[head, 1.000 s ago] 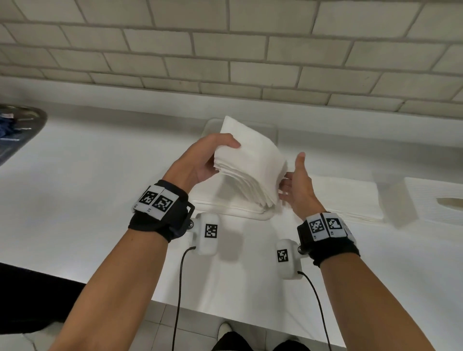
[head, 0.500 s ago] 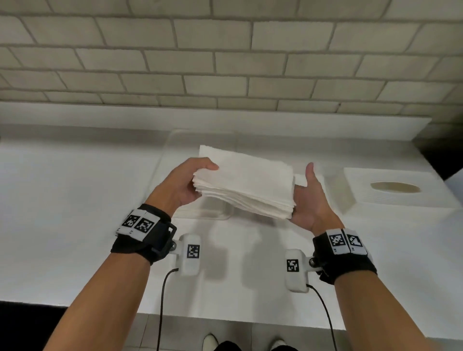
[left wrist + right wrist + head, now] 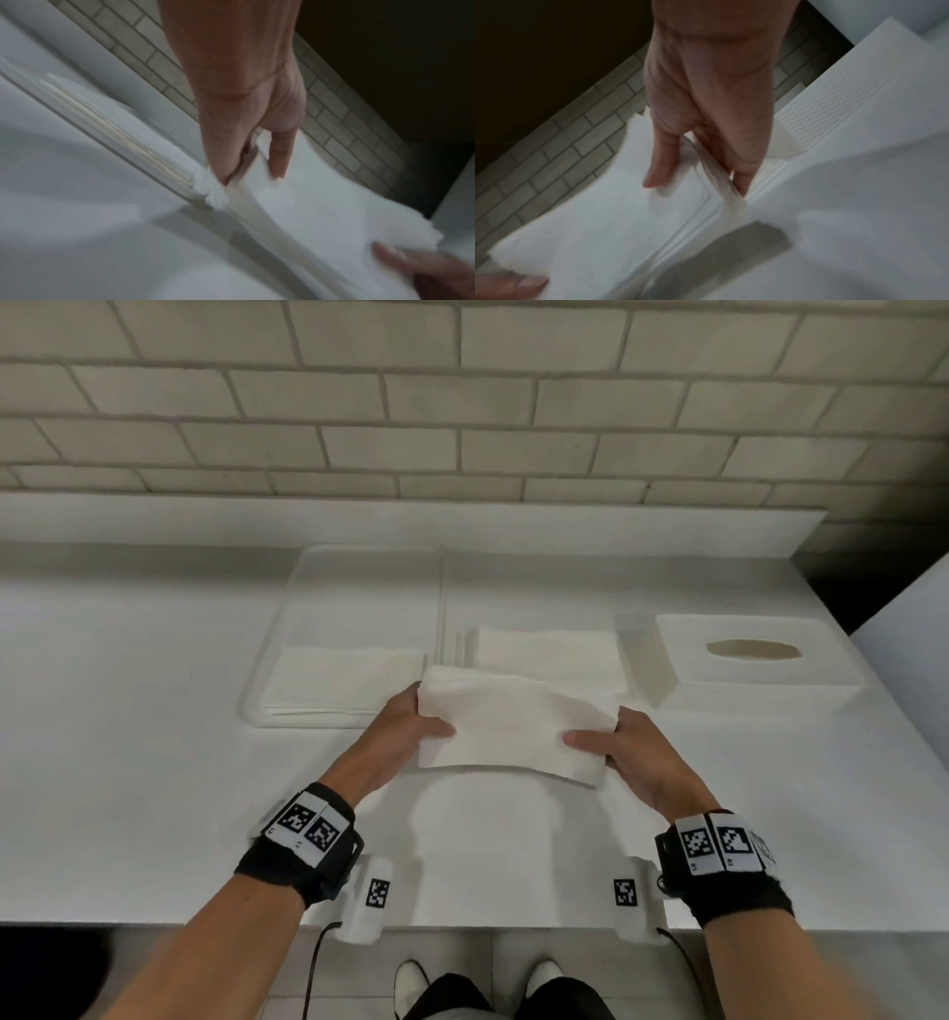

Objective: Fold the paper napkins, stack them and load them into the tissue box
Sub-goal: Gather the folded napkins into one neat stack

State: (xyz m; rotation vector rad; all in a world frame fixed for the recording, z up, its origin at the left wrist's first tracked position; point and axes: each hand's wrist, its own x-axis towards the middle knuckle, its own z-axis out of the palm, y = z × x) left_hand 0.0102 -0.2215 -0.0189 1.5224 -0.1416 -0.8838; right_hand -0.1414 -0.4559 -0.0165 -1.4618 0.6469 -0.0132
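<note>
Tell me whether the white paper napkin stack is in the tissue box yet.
Not yet. The white paper napkin stack is held between left hand and right hand, beside the white tissue box.

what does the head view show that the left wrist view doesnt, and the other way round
Only the head view shows the tissue box with its oval opening, the napkins lying beside it, and both wristbands.

Only the left wrist view shows, close up, the layered edge of the napkin stack pinched between thumb and fingers of the left hand.

Both show the stack held at either end by both hands, the tray with more napkins, and the brick wall.
</note>
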